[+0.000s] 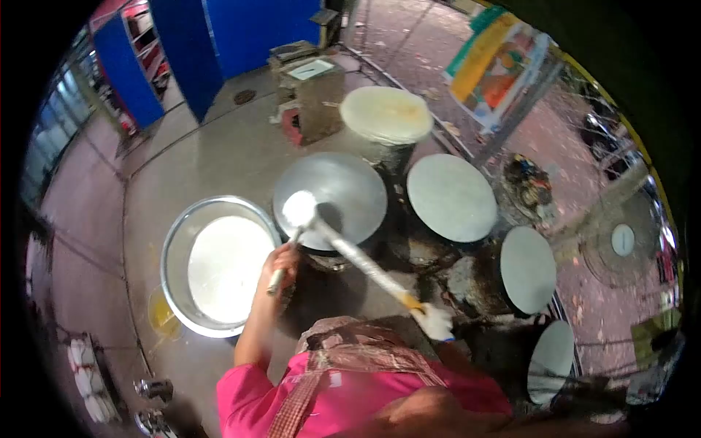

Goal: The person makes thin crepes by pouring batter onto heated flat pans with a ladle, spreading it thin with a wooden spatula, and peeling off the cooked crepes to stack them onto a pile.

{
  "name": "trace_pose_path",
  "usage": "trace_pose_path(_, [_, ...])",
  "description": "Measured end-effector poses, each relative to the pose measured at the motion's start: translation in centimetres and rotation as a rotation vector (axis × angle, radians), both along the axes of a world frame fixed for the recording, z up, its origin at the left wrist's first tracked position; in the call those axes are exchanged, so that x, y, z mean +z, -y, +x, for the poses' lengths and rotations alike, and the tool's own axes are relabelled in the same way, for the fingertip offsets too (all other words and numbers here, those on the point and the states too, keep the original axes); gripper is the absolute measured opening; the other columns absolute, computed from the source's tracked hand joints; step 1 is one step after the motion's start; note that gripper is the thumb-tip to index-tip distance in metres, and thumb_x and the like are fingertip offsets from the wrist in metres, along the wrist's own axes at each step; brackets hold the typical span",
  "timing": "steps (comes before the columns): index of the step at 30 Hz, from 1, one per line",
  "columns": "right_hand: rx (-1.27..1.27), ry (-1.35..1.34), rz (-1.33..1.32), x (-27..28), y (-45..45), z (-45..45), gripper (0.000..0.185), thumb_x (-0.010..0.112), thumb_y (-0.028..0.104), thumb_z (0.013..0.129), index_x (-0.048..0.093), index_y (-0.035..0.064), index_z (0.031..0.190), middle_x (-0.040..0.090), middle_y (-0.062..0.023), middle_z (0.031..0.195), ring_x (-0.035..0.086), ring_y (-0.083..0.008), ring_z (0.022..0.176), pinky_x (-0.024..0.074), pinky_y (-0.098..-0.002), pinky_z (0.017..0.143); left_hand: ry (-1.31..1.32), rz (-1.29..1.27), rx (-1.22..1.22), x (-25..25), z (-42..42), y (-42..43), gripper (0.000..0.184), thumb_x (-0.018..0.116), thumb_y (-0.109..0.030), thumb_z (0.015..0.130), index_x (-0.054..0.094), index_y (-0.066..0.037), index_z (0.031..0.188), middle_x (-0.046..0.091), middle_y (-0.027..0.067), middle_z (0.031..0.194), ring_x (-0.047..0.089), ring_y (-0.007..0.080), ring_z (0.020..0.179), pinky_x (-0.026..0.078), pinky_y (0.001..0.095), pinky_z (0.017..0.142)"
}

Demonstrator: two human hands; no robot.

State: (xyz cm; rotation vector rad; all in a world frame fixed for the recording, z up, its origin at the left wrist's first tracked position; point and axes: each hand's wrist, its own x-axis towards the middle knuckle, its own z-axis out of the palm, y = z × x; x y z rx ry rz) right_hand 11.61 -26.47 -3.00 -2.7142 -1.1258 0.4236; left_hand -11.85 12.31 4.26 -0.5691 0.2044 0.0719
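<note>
My left hand is closed round the pale handle of a ladle-like tool. Its head, over the round metal griddle, shows as a bright white patch, so I cannot tell whether that is the bowl or batter. My right hand, in what looks like a white glove, grips the orange end of a long pale stick. The stick's far end meets the ladle's head above the griddle. Left of the griddle stands a wide metal pot holding white batter-like liquid.
Round pale-topped griddles or lids stand on dark stoves in a curve to my right, with another yellowish one at the back. A block stand is behind. A yellowish container sits beside the pot. A colourful banner hangs right.
</note>
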Motion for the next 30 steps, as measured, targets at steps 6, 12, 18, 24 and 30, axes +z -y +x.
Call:
trace_pose_path(6, [-0.280, -0.183, 0.501, 4.0, -5.8, 5.4, 0.045, 0.054, 0.043, 0.083, 0.059, 0.0057, 0.107, 0.063, -0.0206, 0.086, 0.060, -0.0377, 0.081, 0.0460, -0.0457, 0.071, -0.614, 1.217, -0.073, 3.3, 8.6, -4.7, 0.017, 0.050, -0.015, 0.088, 0.035, -0.017, 0.096, 0.030, -0.0038, 0.053, 0.027, 0.0041, 0.036, 0.020, 0.0172, 0.027])
trace_pose_path(12, [-0.081, -0.073, 0.222, 4.9, -19.2, 3.0, 0.036, 0.054, 0.037, 0.083, 0.059, 0.0159, 0.111, 0.061, -0.0232, 0.091, 0.058, -0.0395, 0.085, 0.0470, -0.0455, 0.074, -0.859, 1.508, -0.087, -5.3, 17.4, -7.9, 0.035, 0.050, -0.009, 0.083, 0.038, -0.017, 0.114, 0.042, 0.0046, 0.057, 0.040, 0.0161, 0.040, 0.033, 0.0312, 0.035])
trace_pose_path(18, [-0.395, -0.654, 0.685, -2.7, -17.9, 8.1, 0.033, 0.065, 0.013, 0.077, 0.062, -0.0024, 0.105, 0.067, -0.0084, 0.092, 0.060, -0.0121, 0.081, 0.0465, -0.0253, 0.073, -1.507, 2.734, -0.232, -11.0, 15.6, -11.4, 0.073, 0.046, -0.004, 0.079, 0.016, -0.029, 0.140, 0.058, 0.0193, 0.082, 0.060, 0.0361, 0.080, 0.047, 0.0455, 0.070])
trace_pose_path(24, [-0.196, -0.085, 0.266, -2.0, -25.9, 5.5, 0.032, 0.052, 0.034, 0.084, 0.065, 0.0086, 0.099, 0.065, -0.0167, 0.089, 0.062, -0.0317, 0.081, 0.0481, -0.0391, 0.074, -1.510, 2.596, 0.174, -7.5, 16.6, -13.0, 0.074, 0.048, -0.005, 0.078, 0.018, -0.028, 0.142, 0.058, 0.0217, 0.081, 0.059, 0.0355, 0.072, 0.045, 0.0446, 0.066])
trace_pose_path(30, [-0.519, -0.821, 1.071, -6.0, -31.3, 3.5, 0.035, 0.067, 0.021, 0.076, 0.063, 0.0004, 0.103, 0.067, -0.0160, 0.088, 0.061, -0.0197, 0.082, 0.0442, -0.0279, 0.080, -1.202, 2.242, 0.499, -1.9, 9.8, -13.5, 0.071, 0.046, -0.004, 0.076, 0.023, -0.019, 0.142, 0.058, 0.0127, 0.074, 0.048, 0.0155, 0.059, 0.044, 0.0283, 0.058])
